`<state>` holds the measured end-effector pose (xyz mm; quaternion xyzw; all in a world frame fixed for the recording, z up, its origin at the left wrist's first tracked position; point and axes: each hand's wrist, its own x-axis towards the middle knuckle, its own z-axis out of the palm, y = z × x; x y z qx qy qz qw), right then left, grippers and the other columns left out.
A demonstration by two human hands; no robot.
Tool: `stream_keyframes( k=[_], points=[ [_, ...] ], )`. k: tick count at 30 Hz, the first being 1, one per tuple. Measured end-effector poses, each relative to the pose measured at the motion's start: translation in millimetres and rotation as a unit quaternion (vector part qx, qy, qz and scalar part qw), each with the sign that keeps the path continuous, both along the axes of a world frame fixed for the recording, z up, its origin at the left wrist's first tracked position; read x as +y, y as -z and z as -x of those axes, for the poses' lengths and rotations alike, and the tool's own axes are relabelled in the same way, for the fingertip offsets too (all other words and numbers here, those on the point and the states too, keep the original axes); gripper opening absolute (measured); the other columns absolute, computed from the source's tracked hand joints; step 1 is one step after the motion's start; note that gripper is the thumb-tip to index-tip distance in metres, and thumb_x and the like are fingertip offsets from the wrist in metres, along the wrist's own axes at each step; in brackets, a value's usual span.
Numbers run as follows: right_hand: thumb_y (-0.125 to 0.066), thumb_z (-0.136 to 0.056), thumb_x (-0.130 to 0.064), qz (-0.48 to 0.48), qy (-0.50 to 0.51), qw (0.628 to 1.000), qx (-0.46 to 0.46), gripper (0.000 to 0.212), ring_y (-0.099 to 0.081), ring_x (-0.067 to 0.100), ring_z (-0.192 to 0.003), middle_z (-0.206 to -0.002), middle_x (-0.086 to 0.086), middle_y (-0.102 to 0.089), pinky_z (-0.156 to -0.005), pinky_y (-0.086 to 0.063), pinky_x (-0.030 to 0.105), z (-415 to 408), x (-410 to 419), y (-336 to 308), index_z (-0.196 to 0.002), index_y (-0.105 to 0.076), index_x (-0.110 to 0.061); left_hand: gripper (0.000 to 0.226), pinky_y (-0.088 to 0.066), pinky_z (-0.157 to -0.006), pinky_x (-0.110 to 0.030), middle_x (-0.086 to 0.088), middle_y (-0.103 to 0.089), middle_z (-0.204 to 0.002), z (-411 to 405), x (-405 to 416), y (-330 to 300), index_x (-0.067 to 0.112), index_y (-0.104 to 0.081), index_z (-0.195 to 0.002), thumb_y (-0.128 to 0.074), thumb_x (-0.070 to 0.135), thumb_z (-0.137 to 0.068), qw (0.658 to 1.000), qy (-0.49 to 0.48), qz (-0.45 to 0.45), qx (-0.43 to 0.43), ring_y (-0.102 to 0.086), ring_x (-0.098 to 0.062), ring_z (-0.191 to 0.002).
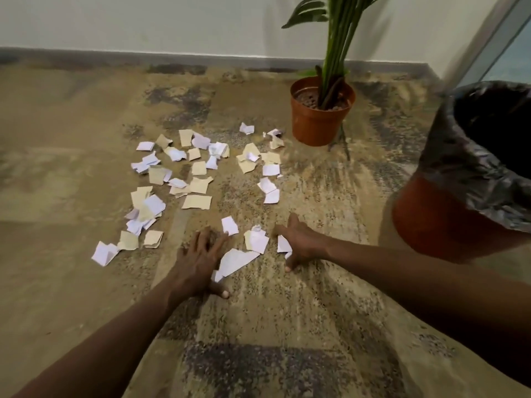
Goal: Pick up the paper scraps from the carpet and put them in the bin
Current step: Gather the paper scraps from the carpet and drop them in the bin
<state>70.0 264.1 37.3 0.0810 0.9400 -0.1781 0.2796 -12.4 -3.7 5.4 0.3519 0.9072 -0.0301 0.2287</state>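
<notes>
Carpet (71,173) lay w/ paper scraps (198,185) scattered mid-floor; bin (448,214) w/ black liner stood at right, potted plant (321,110) behind. Left hand (198,259) flat, fingers spread, touching a white scrap (237,261); right hand (301,242) cupped round another scrap (283,245).
</notes>
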Motion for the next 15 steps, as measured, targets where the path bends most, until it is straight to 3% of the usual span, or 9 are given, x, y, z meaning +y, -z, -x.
stream_keyframes(
  k=[2, 4, 8, 10, 13, 15],
  points=[
    [-0.085, -0.073, -0.016, 0.036, 0.018, 0.998, 0.040, 0.045, -0.056, 0.029, -0.104, -0.122, 0.009, -0.046, -0.079, -0.051, 0.031, 8.8, -1.2, -1.4, -0.111, -0.062, -0.014, 0.133, -0.035, -0.104, -0.055, -0.011, -0.006, -0.158, 5.9, -2.2, -1.4, 0.035, 0.001, -0.153, -0.072, 0.079, -0.051, 0.998, -0.025, -0.057, 0.009, -0.014, -0.035, -0.143],
    [-0.076, -0.081, -0.008, 0.066, 0.043, 0.994, 0.070, 0.021, -0.064, 0.023, -0.088, -0.108, 0.013, -0.064, -0.065, -0.050, 0.027, 22.4, -2.1, -4.3, -0.099, -0.067, -0.004, 0.111, -0.044, -0.098, -0.048, -0.013, -0.023, -0.150, 11.1, -0.8, -0.3, 0.030, -0.016, -0.152, -0.072, 0.070, -0.064, 0.990, -0.059, -0.127, 0.031, -0.030, -0.034, -0.133],
    [-0.071, -0.087, -0.011, 0.236, 0.094, 0.966, 0.051, 0.017, -0.069, 0.016, -0.062, -0.086, 0.013, -0.069, -0.053, -0.057, 0.027, 50.6, -7.4, -12.2, -0.096, -0.064, 0.003, 0.074, -0.042, -0.091, -0.040, -0.011, -0.035, -0.139, 17.1, 7.0, 8.3, 0.028, -0.028, -0.147, -0.061, 0.056, -0.086, 0.957, -0.133, -0.254, 0.054, -0.037, -0.030, -0.124],
    [-0.070, -0.089, -0.019, 0.240, 0.109, 0.961, 0.088, 0.019, -0.066, 0.012, -0.055, -0.077, 0.009, -0.069, -0.055, -0.060, 0.030, 67.0, -6.3, -13.9, -0.090, -0.066, 0.000, 0.072, -0.040, -0.096, -0.043, -0.013, -0.036, -0.141, 22.3, 15.3, 10.4, 0.028, -0.028, -0.147, -0.056, 0.058, -0.088, 0.948, -0.145, -0.277, 0.055, -0.036, -0.032, -0.126],
    [-0.071, -0.088, -0.023, 0.145, 0.162, 0.954, 0.205, 0.021, -0.066, 0.012, -0.079, -0.096, 0.004, -0.068, -0.083, -0.059, 0.040, 94.6, 12.0, -6.5, -0.101, -0.067, -0.008, 0.096, -0.032, -0.108, -0.049, -0.016, -0.032, -0.150, 37.6, 34.6, 7.0, 0.026, -0.020, -0.152, -0.063, 0.067, -0.077, 0.964, -0.138, -0.224, 0.023, -0.032, -0.036, -0.135],
    [-0.074, -0.084, -0.034, 0.075, 0.147, 0.965, 0.204, 0.051, -0.058, 0.026, -0.113, -0.129, 0.013, -0.058, -0.099, -0.049, 0.043, 109.6, 29.5, 1.1, -0.127, -0.058, -0.013, 0.121, -0.029, -0.111, -0.049, -0.015, -0.032, -0.153, 47.4, 46.2, 2.4, 0.025, -0.012, -0.154, -0.064, 0.081, -0.061, 0.983, -0.112, -0.143, 0.018, -0.034, -0.036, -0.136]
  ],
)
